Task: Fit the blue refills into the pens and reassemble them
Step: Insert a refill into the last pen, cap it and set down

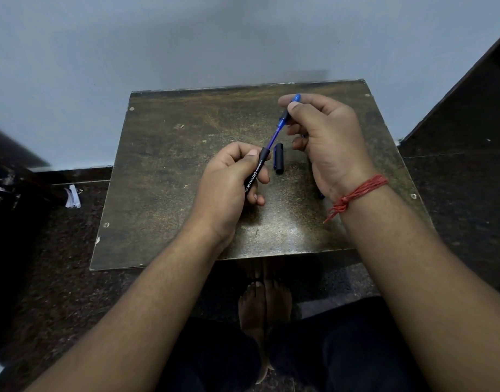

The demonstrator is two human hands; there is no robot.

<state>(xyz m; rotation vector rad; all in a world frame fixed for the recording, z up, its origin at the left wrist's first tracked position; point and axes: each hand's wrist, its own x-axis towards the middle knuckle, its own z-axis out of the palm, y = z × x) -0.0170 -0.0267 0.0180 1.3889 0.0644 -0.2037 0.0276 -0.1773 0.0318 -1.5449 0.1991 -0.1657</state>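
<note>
While the left hand (pixel 229 179) grips the black pen barrel (pixel 256 172) tilted up to the right, the right hand (pixel 325 137) pinches the far end of the blue refill (pixel 275 135) entering it. A black cap (pixel 278 159) lies between the hands on the worn table (pixel 164 171).

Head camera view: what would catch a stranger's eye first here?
A blue refill bridges two hands above a worn brown table: the left hand grips the black pen barrel, the right hand pinches the refill's far end. A black pen cap lies between them, and a red thread circles the right wrist.
</note>
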